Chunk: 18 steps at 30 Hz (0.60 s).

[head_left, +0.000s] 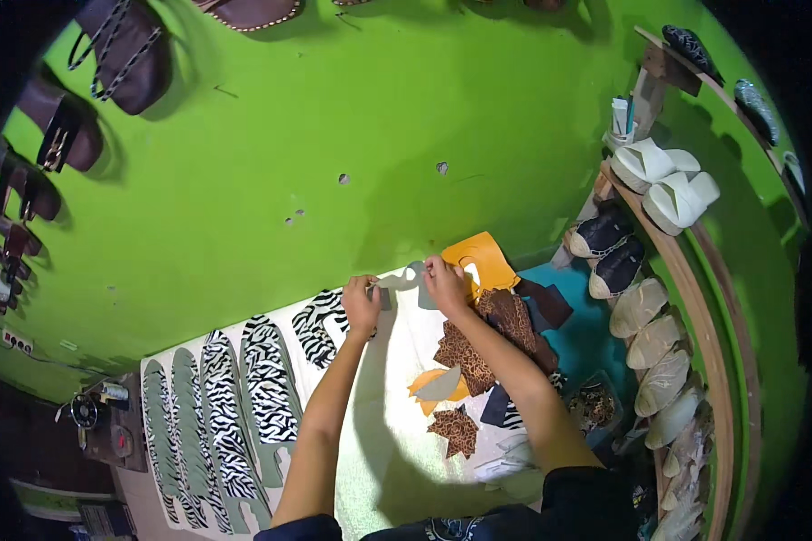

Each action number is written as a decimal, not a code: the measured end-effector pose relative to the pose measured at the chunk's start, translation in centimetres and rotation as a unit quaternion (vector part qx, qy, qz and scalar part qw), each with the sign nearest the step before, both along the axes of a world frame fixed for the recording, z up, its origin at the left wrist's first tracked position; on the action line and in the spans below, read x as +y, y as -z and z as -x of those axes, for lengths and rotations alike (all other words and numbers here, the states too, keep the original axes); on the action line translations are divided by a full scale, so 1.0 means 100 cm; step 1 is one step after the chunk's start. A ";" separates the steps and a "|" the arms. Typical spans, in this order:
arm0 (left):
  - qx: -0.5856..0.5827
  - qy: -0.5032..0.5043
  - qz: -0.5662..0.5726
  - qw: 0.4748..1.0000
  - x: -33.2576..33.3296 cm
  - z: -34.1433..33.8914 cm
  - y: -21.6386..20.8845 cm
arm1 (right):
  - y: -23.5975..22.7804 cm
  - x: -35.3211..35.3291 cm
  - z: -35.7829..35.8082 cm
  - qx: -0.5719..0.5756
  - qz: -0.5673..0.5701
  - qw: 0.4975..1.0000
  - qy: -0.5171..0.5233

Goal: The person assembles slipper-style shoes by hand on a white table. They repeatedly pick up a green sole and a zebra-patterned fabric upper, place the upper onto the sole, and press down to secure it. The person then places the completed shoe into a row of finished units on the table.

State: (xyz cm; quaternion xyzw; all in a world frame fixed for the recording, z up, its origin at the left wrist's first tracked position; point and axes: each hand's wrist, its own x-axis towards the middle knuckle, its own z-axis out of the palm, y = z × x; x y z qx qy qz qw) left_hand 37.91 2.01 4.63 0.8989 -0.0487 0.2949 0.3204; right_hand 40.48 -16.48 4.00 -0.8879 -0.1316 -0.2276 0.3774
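Observation:
At the far edge of the white work table (406,329), both hands are at a curved grey cut-out piece (422,296). My left hand (361,305) has its fingers closed on the left end of it. With a pinched grip, my right hand (446,283) holds its right side near the top. How the fingertips sit on it is too small to see. Left of my left hand lies a curved zebra-print piece (314,330). An orange-yellow sheet (494,261) with a cut-out lies just right of my right hand.
Zebra-print and grey pieces lie in overlapping rows (271,383) at left. Leopard-print pieces (465,354) spread beneath my right forearm. A wooden rack (686,270) with shoes stands at right. Sandals (135,63) hang on the green wall; a sewing machine (86,413) is at far left.

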 end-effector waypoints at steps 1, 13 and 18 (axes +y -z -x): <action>-0.001 0.004 0.013 1.000 0.003 0.007 -0.003 | -0.004 -0.001 0.005 -0.004 -0.009 1.000 -0.006; 0.043 0.081 0.170 0.981 0.027 0.147 -0.052 | -0.059 0.004 0.148 0.042 -0.225 0.967 -0.111; 0.105 0.096 0.190 0.971 0.036 0.224 -0.039 | -0.064 0.009 0.236 0.013 -0.174 0.974 -0.141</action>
